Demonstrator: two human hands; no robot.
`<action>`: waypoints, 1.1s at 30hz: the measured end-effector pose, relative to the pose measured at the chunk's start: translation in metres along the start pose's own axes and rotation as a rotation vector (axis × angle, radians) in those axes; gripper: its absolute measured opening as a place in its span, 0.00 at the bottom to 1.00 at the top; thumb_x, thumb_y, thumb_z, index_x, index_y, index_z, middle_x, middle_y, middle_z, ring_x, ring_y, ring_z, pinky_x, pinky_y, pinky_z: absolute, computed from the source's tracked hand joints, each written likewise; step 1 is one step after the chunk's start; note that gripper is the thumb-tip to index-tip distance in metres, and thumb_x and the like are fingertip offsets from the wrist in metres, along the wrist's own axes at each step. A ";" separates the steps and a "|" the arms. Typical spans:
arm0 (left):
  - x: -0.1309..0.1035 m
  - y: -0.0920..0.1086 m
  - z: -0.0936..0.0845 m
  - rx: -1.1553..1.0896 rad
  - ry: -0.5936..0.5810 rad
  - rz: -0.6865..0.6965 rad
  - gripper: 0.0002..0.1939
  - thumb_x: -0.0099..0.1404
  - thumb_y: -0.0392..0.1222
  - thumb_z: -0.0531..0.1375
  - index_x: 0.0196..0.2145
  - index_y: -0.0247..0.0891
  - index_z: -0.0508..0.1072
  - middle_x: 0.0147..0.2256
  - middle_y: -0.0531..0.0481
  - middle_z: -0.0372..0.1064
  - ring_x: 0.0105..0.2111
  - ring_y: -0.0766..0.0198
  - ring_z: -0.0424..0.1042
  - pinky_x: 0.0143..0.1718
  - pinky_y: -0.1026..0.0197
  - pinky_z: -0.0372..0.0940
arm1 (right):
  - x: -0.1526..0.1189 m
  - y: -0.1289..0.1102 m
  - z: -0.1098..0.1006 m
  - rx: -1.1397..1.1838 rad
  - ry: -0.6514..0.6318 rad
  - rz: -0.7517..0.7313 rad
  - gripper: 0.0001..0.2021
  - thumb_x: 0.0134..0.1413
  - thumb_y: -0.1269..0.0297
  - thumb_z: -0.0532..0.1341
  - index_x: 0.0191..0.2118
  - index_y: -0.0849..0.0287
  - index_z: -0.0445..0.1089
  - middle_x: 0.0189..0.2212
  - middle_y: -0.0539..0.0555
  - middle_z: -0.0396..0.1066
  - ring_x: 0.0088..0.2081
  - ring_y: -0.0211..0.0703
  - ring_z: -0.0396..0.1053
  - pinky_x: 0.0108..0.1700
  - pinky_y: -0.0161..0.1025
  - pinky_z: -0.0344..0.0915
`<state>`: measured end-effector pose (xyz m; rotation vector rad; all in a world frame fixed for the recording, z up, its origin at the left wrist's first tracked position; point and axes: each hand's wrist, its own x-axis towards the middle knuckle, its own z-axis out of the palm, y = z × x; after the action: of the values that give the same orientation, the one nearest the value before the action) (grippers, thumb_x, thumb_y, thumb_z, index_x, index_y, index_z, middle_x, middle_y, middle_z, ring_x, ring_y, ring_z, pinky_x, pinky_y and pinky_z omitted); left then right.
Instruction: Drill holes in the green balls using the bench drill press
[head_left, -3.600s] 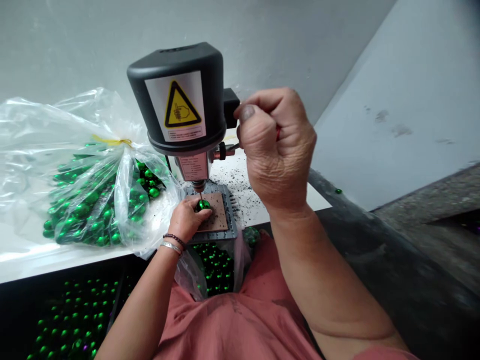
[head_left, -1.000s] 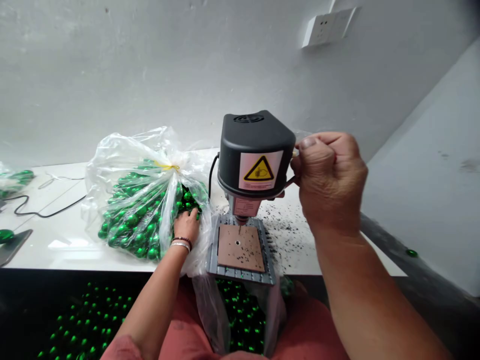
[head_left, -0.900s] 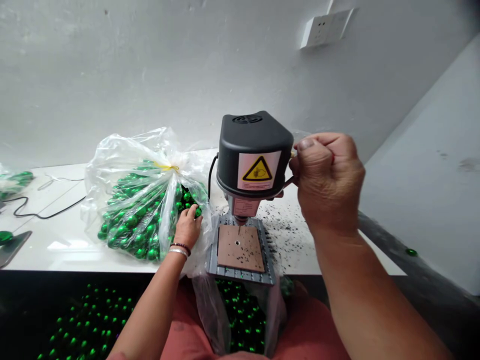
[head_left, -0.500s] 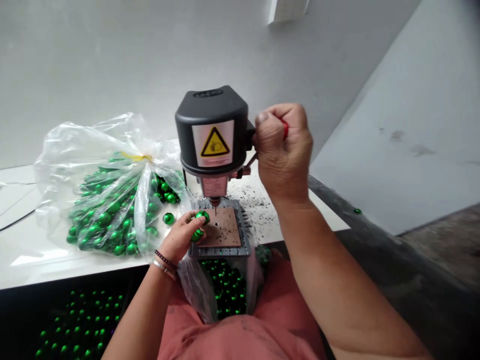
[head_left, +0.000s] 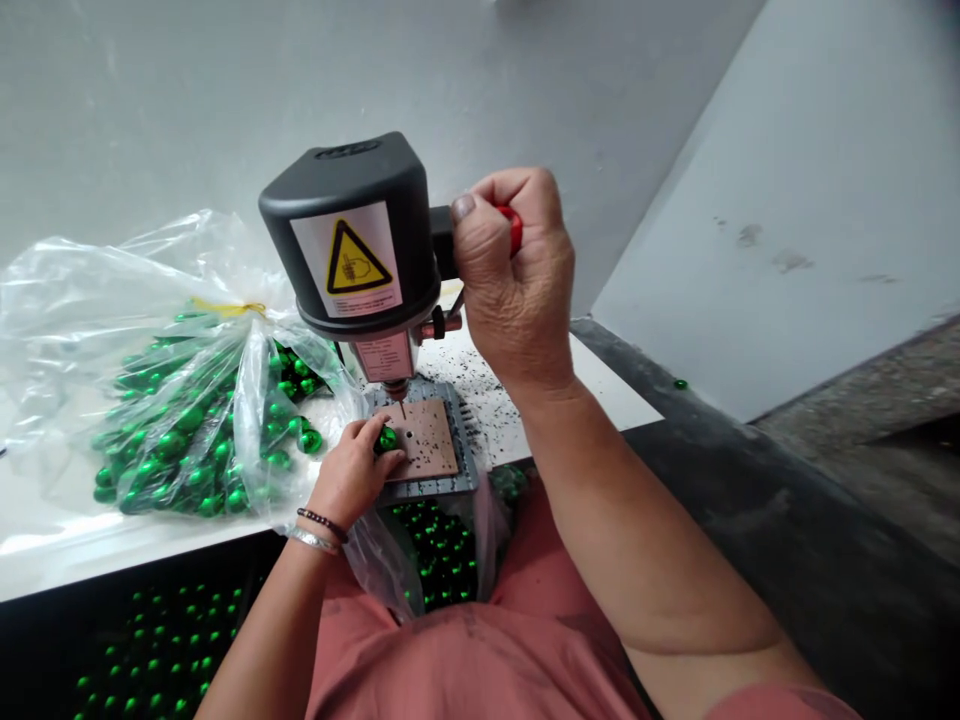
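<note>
A shiny green ball [head_left: 385, 438] is pinched between the fingers and thumb of my left hand [head_left: 351, 466], at the left edge of the brown plate [head_left: 431, 430] on the machine's base. Above the plate stands a thin drill bit [head_left: 403, 411], apart from the ball. It hangs from a black-topped bench drill press [head_left: 416, 190]. My right hand [head_left: 517, 280] is wrapped round the red-gripped lever [head_left: 516, 228] at the machine's right side. Most of that lever is hidden by my fist.
A tied clear bag [head_left: 255, 400] of green balls lies on the white table [head_left: 52, 560], with a loose ball [head_left: 310, 440] beside it. More balls [head_left: 439, 560] fill a bag below the base. Dark chips litter the table. One ball [head_left: 680, 384] lies on the floor.
My view has swung right, so the machine sits further left in it. Two balls showed at my left hand before; one shows now. My right hand stays on the lever.
</note>
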<state>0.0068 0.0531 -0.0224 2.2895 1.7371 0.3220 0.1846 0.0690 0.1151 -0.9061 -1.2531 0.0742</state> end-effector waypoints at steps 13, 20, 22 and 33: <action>-0.007 0.005 -0.002 -0.035 -0.026 -0.030 0.25 0.59 0.46 0.54 0.53 0.36 0.58 0.43 0.42 0.69 0.41 0.56 0.70 0.40 0.58 0.63 | -0.004 0.001 0.001 -0.008 0.024 -0.036 0.08 0.55 0.59 0.51 0.30 0.58 0.57 0.23 0.45 0.56 0.24 0.26 0.55 0.27 0.28 0.58; -0.007 0.004 0.001 0.032 -0.023 0.121 0.23 0.61 0.48 0.52 0.54 0.42 0.61 0.47 0.45 0.66 0.41 0.58 0.70 0.41 0.60 0.63 | -0.006 -0.001 -0.001 -0.027 0.017 -0.049 0.09 0.55 0.58 0.50 0.30 0.58 0.56 0.19 0.43 0.56 0.19 0.25 0.53 0.25 0.27 0.57; -0.008 0.006 0.001 0.057 -0.038 0.171 0.23 0.63 0.47 0.49 0.55 0.42 0.59 0.48 0.44 0.65 0.43 0.58 0.69 0.42 0.60 0.63 | -0.006 -0.001 -0.001 -0.029 0.012 -0.051 0.09 0.55 0.58 0.50 0.30 0.58 0.56 0.18 0.43 0.56 0.19 0.25 0.53 0.26 0.27 0.58; -0.003 0.001 -0.004 -0.293 0.016 -0.140 0.20 0.54 0.49 0.57 0.42 0.38 0.71 0.35 0.49 0.73 0.34 0.61 0.71 0.36 0.61 0.64 | -0.007 0.003 -0.002 -0.022 0.045 -0.136 0.08 0.55 0.60 0.51 0.29 0.59 0.57 0.21 0.44 0.55 0.25 0.26 0.55 0.35 0.28 0.59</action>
<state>0.0059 0.0505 -0.0185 1.9549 1.7179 0.5304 0.1850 0.0659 0.1076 -0.8354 -1.2722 -0.0675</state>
